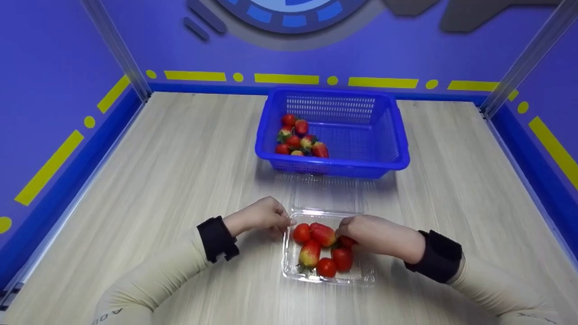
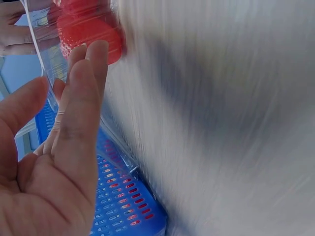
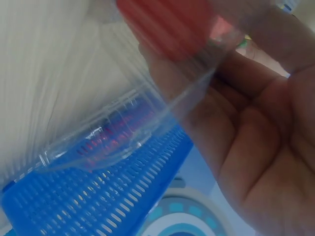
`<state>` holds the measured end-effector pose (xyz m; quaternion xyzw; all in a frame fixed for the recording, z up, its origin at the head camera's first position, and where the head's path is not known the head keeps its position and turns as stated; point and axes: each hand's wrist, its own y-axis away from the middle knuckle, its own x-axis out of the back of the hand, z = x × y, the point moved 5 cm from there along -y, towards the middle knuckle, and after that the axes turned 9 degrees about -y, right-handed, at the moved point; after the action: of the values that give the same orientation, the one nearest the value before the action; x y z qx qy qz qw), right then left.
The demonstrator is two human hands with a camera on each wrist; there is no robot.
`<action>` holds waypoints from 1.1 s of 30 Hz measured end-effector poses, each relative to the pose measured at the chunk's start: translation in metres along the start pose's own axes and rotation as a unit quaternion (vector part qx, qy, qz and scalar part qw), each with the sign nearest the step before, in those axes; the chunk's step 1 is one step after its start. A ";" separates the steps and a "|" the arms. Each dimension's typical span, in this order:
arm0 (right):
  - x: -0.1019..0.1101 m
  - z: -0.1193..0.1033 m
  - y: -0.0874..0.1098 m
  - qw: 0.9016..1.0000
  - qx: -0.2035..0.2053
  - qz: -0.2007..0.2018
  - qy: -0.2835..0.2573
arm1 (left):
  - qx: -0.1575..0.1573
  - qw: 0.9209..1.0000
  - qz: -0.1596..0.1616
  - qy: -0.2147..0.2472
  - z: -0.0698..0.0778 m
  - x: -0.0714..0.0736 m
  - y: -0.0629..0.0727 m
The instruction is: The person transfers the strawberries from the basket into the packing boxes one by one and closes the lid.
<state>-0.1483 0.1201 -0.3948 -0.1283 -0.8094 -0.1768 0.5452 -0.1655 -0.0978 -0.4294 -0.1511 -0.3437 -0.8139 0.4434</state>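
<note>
A clear plastic clamshell box (image 1: pixel 289 271) lies on the table, with several red and yellowish strawberries (image 1: pixel 309 253) and rounder red fruits (image 1: pixel 327 267) inside. At its left rim, my left hand (image 1: pixel 270 214) pinches the edge, thumb at the top and fingers along the outside wall. Over the box's right side, my right hand (image 1: pixel 377 232) reaches in and grips a red strawberry (image 1: pixel 347 242), mostly hidden under the fingers. Through the clear wall, the right wrist view shows red fruit (image 3: pixel 167 29) against those fingers. The box's transparent lid (image 1: pixel 327 194) is folded back towards the basket.
A blue perforated basket (image 1: pixel 397 135) stands behind the box, with several strawberries and red fruits (image 1: pixel 293 141) gathered on its left side. Blue panels (image 1: pixel 451 54) with yellow markings enclose the back and sides of the wooden table (image 1: pixel 189 149).
</note>
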 end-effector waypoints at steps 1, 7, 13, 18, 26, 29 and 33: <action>0.000 0.000 -0.001 1.000 0.002 -0.002 -0.001 | 0.001 1.000 0.000 0.000 0.000 0.000 0.000; 0.002 0.002 -0.003 1.000 -0.003 -0.013 -0.006 | -0.001 1.000 0.005 -0.006 0.003 0.005 0.001; 0.005 0.001 0.001 1.000 -0.001 -0.007 -0.014 | -0.002 1.000 0.001 0.005 0.003 0.002 0.004; 0.008 -0.002 0.005 1.000 0.004 -0.003 -0.022 | 0.002 1.000 0.007 -0.019 0.003 0.002 0.007; 0.044 -0.010 0.012 0.998 -0.043 -0.004 -0.035 | -0.053 0.988 0.038 -0.139 0.030 0.043 0.032; 0.067 -0.015 0.014 0.999 -0.028 0.029 -0.017 | -0.077 0.987 0.056 -0.132 0.047 0.067 0.048; 0.098 -0.020 0.019 0.997 0.002 0.081 0.004 | -0.100 0.981 0.113 -0.123 0.070 0.098 0.067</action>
<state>-0.1608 0.1299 -0.2943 -0.1919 -0.7946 -0.1312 0.5608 -0.1697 -0.1345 -0.2967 -0.3318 -0.2933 -0.7638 0.4696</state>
